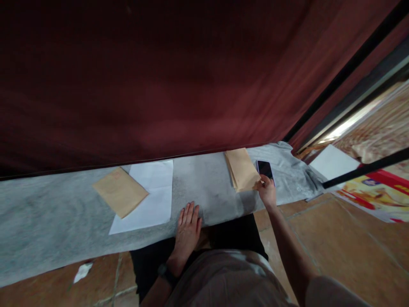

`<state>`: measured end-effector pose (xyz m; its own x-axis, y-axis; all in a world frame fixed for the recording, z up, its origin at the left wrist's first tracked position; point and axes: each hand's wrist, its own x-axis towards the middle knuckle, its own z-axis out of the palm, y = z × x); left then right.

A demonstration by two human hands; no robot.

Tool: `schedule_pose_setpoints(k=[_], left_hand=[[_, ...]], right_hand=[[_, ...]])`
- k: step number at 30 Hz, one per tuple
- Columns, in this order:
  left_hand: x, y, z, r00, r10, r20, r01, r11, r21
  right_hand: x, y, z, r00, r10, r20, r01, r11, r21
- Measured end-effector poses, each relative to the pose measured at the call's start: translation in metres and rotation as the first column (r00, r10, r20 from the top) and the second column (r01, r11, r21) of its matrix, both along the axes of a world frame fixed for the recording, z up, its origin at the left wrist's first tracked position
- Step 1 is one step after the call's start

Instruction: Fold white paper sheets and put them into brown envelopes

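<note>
My right hand (267,190) pinches the near right corner of a brown paper envelope (244,170), the top one of a small stack on the grey cloth-covered table. Just beyond that hand lies a dark-screened phone (265,168), partly covered by my fingers. My left hand (188,224) rests flat at the table's front edge, fingers stretched out and holding nothing. To its left, a single brown envelope (119,192) lies askew over white paper (156,196), covering part of it.
Grey cloth (57,217) covers the long narrow table. A dark red curtain (179,85) hangs along its far side. On the right are black frame bars (367,164), a white box (334,162) and a red and yellow carton (377,194). A white scrap (83,272) lies on the tiled floor.
</note>
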<state>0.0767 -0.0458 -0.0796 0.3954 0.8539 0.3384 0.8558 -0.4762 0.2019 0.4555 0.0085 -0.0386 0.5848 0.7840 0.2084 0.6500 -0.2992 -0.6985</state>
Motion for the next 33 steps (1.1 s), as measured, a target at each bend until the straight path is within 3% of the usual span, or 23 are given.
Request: schedule_pose_setpoints(k=[3,6,9,12,14,20,24,28,31,33], left_hand=[[0.000,-0.002,0.006,1.000,-0.001,0.008,0.001,0.999,-0.032],[-0.004,-0.002,0.015,0.999,0.032,0.010,-0.031,0.999,-0.042],[-0.016,0.000,0.024,0.978,0.208,-0.015,-0.208,0.978,-0.005],[-0.036,0.002,0.028,0.899,0.432,-0.075,-0.433,0.901,-0.001],[-0.051,0.001,0.029,0.861,0.491,-0.131,-0.500,0.865,-0.042],[-0.067,0.002,0.043,0.861,0.430,-0.271,-0.481,0.862,-0.159],[-0.065,0.010,0.060,0.841,0.445,-0.307,-0.513,0.836,-0.194],[-0.056,0.009,0.073,0.872,0.404,-0.276,-0.460,0.869,-0.182],[-0.031,0.001,0.075,0.937,0.277,-0.212,-0.310,0.940,-0.142],[-0.008,-0.006,0.072,0.963,0.187,-0.193,-0.210,0.972,-0.106]], right_hand=[[-0.004,-0.006,0.003,0.988,-0.024,0.152,0.034,0.998,-0.060],[-0.019,-0.011,0.002,0.979,0.063,0.195,-0.052,0.997,-0.060],[-0.047,-0.014,-0.004,0.953,0.268,0.140,-0.267,0.963,-0.029],[-0.084,-0.016,-0.013,0.896,0.433,0.097,-0.434,0.901,-0.005],[-0.110,-0.017,-0.019,0.863,0.500,0.076,-0.501,0.865,-0.001],[-0.169,-0.018,-0.024,0.728,0.686,0.021,-0.686,0.728,-0.005],[-0.184,-0.016,-0.023,0.690,0.722,-0.058,-0.722,0.692,0.020],[-0.187,-0.013,-0.027,0.644,0.664,-0.381,-0.696,0.715,0.068],[-0.191,-0.009,-0.028,0.557,0.519,-0.648,-0.636,0.768,0.069],[-0.194,-0.007,-0.027,0.518,0.446,-0.730,-0.598,0.799,0.064]])
